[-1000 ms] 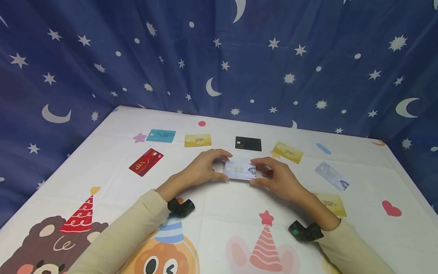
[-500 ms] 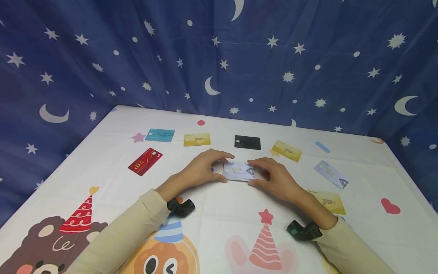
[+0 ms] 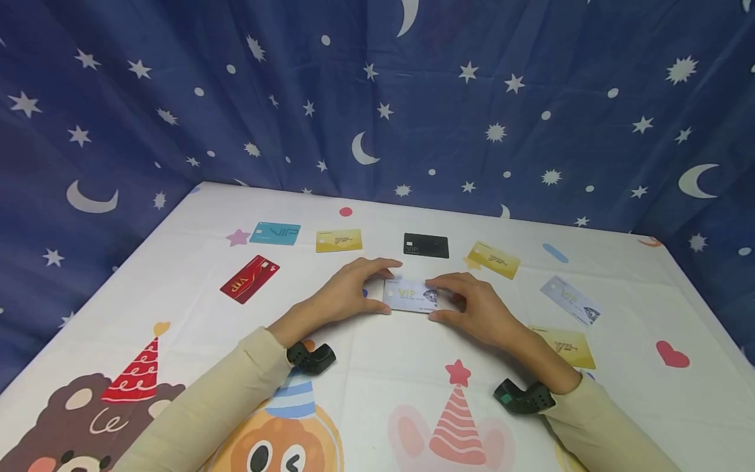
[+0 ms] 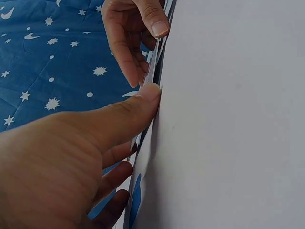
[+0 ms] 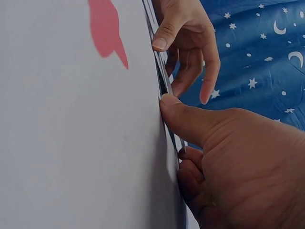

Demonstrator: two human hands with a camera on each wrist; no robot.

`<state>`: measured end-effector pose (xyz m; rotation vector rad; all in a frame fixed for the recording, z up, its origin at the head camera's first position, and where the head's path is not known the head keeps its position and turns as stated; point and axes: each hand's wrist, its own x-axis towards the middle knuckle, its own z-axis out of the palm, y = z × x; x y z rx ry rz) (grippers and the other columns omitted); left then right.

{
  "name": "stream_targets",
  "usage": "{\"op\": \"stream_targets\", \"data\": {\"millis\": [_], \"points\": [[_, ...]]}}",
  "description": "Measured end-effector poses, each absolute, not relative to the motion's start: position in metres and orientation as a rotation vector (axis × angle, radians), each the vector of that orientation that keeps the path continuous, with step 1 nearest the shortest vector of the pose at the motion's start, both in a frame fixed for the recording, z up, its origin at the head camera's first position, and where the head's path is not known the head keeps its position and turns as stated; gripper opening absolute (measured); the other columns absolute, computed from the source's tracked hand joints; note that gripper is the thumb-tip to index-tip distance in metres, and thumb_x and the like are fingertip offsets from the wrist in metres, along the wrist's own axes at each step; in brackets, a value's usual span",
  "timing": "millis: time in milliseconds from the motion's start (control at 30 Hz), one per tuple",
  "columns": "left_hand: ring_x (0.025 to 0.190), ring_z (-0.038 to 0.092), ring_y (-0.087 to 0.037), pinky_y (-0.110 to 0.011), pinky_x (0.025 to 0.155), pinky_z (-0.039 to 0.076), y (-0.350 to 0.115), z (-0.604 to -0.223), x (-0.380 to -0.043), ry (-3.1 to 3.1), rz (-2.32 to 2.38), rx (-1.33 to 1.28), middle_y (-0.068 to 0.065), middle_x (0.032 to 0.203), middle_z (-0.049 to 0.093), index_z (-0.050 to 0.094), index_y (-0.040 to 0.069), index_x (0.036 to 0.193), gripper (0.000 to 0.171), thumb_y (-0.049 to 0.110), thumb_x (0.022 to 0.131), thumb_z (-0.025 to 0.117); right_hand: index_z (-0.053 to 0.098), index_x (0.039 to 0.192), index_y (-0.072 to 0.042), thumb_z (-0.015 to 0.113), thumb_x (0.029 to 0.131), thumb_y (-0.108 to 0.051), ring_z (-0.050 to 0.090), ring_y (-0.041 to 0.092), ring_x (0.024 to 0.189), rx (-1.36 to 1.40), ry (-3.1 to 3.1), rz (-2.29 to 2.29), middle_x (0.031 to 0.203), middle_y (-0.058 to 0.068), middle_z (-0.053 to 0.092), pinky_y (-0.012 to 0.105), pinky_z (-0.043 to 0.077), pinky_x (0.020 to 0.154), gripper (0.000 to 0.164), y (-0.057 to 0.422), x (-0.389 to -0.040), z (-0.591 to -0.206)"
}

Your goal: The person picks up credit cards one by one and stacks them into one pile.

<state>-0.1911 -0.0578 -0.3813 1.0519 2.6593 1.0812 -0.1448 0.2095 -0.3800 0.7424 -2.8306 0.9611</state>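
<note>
A silver VIP card (image 3: 409, 295) lies between my two hands near the middle of the table. My left hand (image 3: 348, 292) has its thumb at the card's near left corner and its index finger by the far edge. From the right, my right hand (image 3: 480, 305) pinches the card across its near and far edges, covering part of that end. Both thumbs touch the thin near edge in the wrist views, where my left thumb (image 4: 143, 98) and right thumb (image 5: 178, 112) show close up. Whether other cards lie under it, I cannot tell.
Around my hands lie a red card (image 3: 250, 279), a teal card (image 3: 274, 233), a black card (image 3: 426, 246), another silver card (image 3: 571, 299) and gold cards (image 3: 339, 240), (image 3: 494, 259), (image 3: 565, 347). A blue starry curtain (image 3: 377, 98) hangs behind the white patterned tablecloth (image 3: 366, 406).
The card has shifted very slightly left, and my right hand has moved with it. My left hand stays nearly where it was. The other cards have not been moved.
</note>
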Motion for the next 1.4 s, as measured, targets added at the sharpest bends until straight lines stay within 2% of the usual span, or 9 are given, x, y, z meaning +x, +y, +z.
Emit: {"op": "stream_targets", "data": {"millis": [267,667,1167,1400], "points": [[0.117,0.047,-0.016,-0.039,0.103,0.031,-0.057,-0.381,-0.192,2.648,1.081,1.064,0.003,0.117,0.063,0.045,0.017,0.141,0.079,0.022,0.073,0.085,0.064,0.126,-0.016,0.085,0.073,-0.021,0.059,0.018,0.098,0.756,-2.819,0.946,0.122,0.005,0.061,0.037,0.050,0.082,0.057,0.210,-0.145,-0.379],[0.113,0.049,-0.017,-0.038,0.102,0.031,-0.058,-0.381,-0.191,2.636,1.108,1.093,0.003,0.111,0.064,0.048,0.018,0.139,0.074,0.018,0.074,0.084,0.064,0.126,-0.014,0.084,0.073,-0.020,0.059,0.019,0.097,0.717,-2.854,0.949,0.123,0.005,0.060,0.037,0.050,0.082,0.057,0.207,-0.144,-0.376],[0.114,0.048,-0.016,-0.039,0.102,0.031,-0.058,-0.380,-0.191,2.611,1.130,1.068,0.003,0.113,0.064,0.048,0.017,0.139,0.074,0.017,0.074,0.084,0.062,0.129,-0.013,0.084,0.074,-0.021,0.056,0.017,0.091,0.714,-2.866,0.950,0.124,0.006,0.059,0.034,0.049,0.078,0.060,0.207,-0.144,-0.375],[0.113,0.054,-0.018,-0.036,0.102,0.035,-0.062,-0.373,-0.193,2.529,1.266,1.010,-0.004,0.114,0.063,0.050,0.013,0.137,0.073,0.015,0.073,0.085,0.061,0.129,-0.013,0.084,0.074,-0.023,0.055,0.019,0.093,0.680,-2.882,1.019,0.123,0.004,0.059,0.037,0.048,0.081,0.060,0.204,-0.145,-0.368]]}}
